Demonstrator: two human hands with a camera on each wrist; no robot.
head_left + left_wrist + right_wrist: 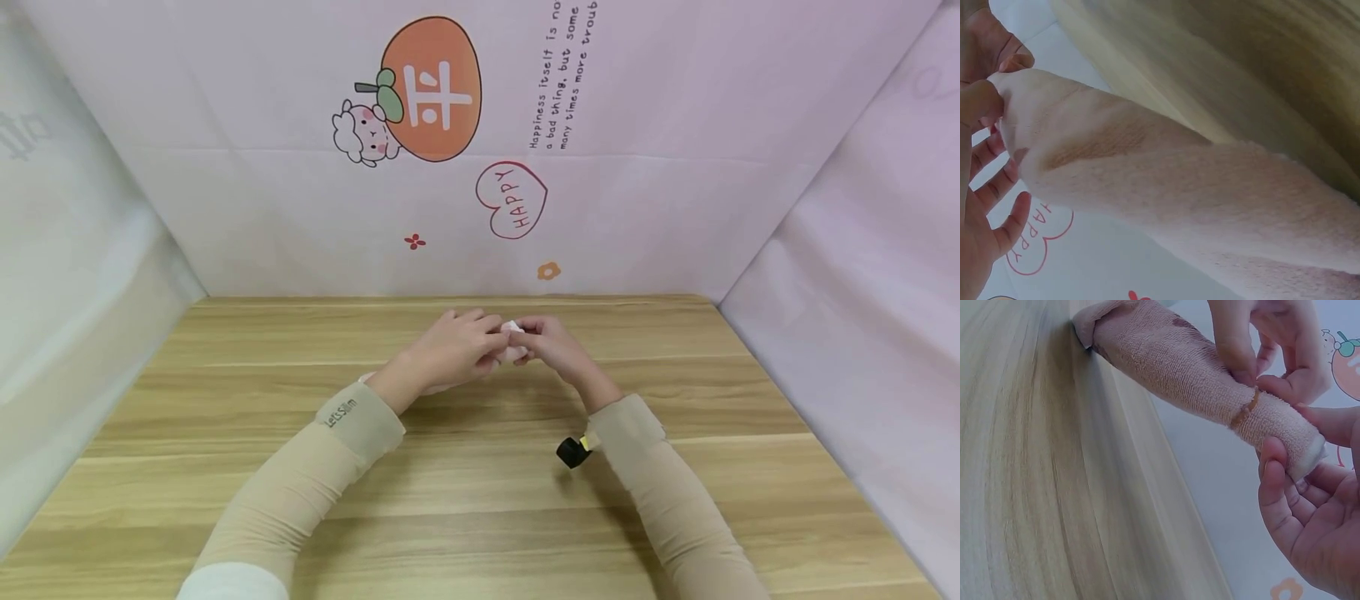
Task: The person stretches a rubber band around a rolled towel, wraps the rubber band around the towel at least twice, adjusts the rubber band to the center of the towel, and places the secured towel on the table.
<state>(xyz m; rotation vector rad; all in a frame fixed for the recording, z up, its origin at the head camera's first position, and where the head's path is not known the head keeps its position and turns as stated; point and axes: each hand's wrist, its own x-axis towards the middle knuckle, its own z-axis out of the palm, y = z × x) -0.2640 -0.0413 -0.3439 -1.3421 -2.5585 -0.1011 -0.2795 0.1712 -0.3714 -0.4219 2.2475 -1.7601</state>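
The fingers of the right hand [553, 343] hold one end of a pink rolled towel [1172, 369]. The fingers of the left hand [461, 346] pinch it by a thin brown band [1246, 409]. The towel goes under the left wrist [386, 387], over the wooden counter [450, 500]. Behind is a white cloth [300, 233].

Soft, even light washes the pale backdrop [262, 217] and wood tabletop [450, 533] in the bright head view, with diffuse shadows beneath the sleeves [277, 492]. Both wrist views appear dimmer and greyer; the left blurs the tabletop's grain and softens the pink cloth [1179, 181], while the right renders its weave more crisply.
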